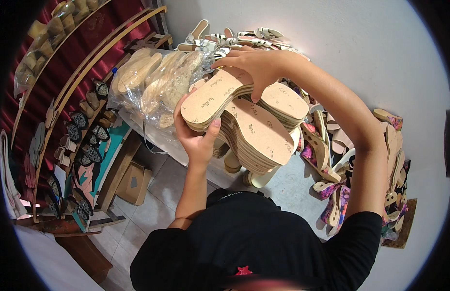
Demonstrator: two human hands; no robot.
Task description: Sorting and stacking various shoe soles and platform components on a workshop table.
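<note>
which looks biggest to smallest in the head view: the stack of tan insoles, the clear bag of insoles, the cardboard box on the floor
1. Stack of tan insoles, held by both hands and nearest the camera, which inflates it.
2. Clear bag of insoles, nearly as large; this order is unsure.
3. Cardboard box, clearly smallest, though farthest away.

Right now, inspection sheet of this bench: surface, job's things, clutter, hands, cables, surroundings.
Surface: pale worktop, mostly covered.
Job's things: stack of tan insoles held in both hands; second insole stack beneath it.
Clutter: clear bag of insoles; loose sandal uppers and soles at right; white strapped sandals at the back.
Hands: left hand grips the stack's end; right hand clasps it from above.
Cables: nothing seen.
Surroundings: wooden rack of decorated shoe parts at left; cardboard box on tiled floor.
</note>
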